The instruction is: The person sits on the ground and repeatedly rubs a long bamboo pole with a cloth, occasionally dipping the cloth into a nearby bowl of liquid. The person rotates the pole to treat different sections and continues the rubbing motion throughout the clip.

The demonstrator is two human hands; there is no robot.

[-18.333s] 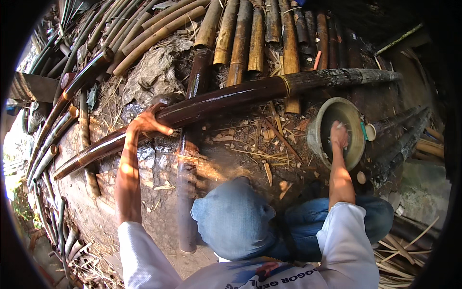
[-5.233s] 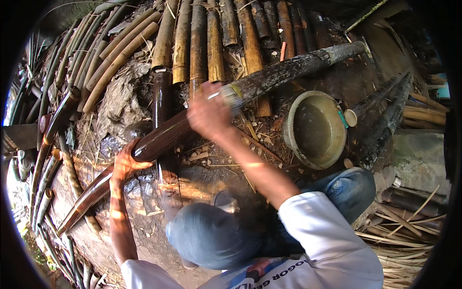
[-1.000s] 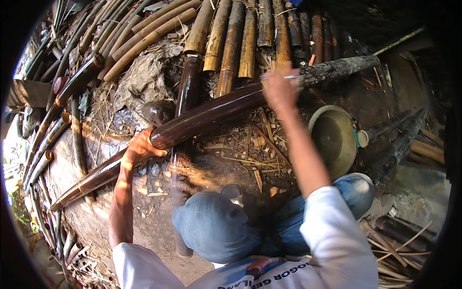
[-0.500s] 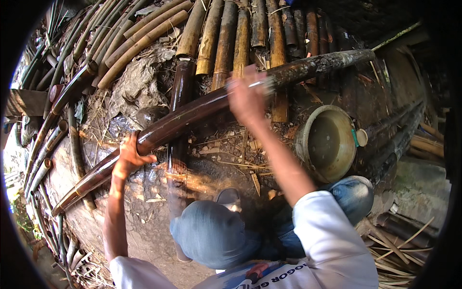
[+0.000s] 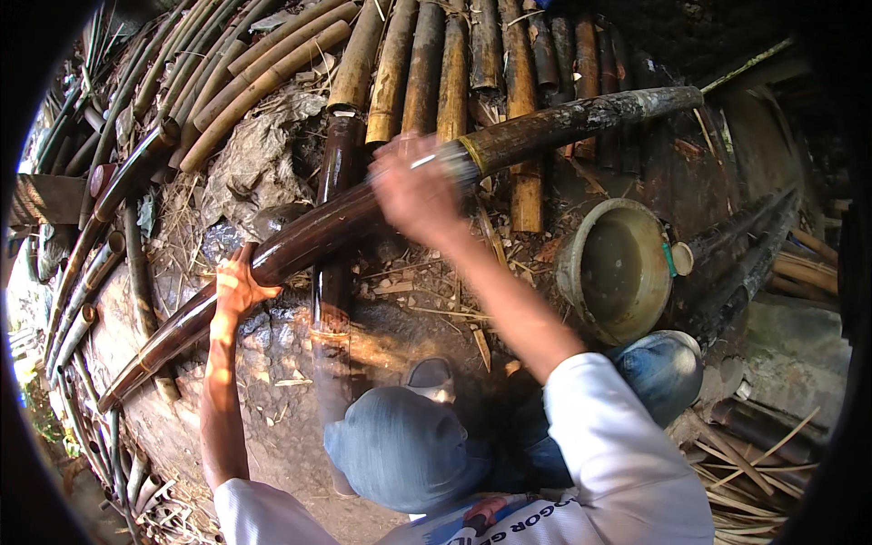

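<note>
A long, dark, wet bamboo pole [image 5: 313, 229] lies slantwise across the view, from the lower left to the upper right. My left hand [image 5: 238, 291] grips it on the left part, fingers behind the pole and thumb stretched out along its near side. Over the pole's middle is my right hand [image 5: 416, 193], closed and smeared by motion. A pale, shiny streak shows at its fingers, but what it holds is too blurred to name. Just right of that hand, a yellowish band [image 5: 471, 153] crosses the pole. Another dark wet bamboo piece [image 5: 341, 168] runs underneath it.
Several cut bamboo lengths [image 5: 425, 68] lie side by side at the back. A round basin [image 5: 569, 272] of cloudy water stands to the right. More bamboo poles [image 5: 272, 77] are piled at the left. Shavings litter the ground, and my knee [image 5: 670, 372] is near the basin.
My right hand has slid left and slightly down along the pole, uncovering the yellowish band. My left hand keeps its grip, with the pole shifted only a little.
</note>
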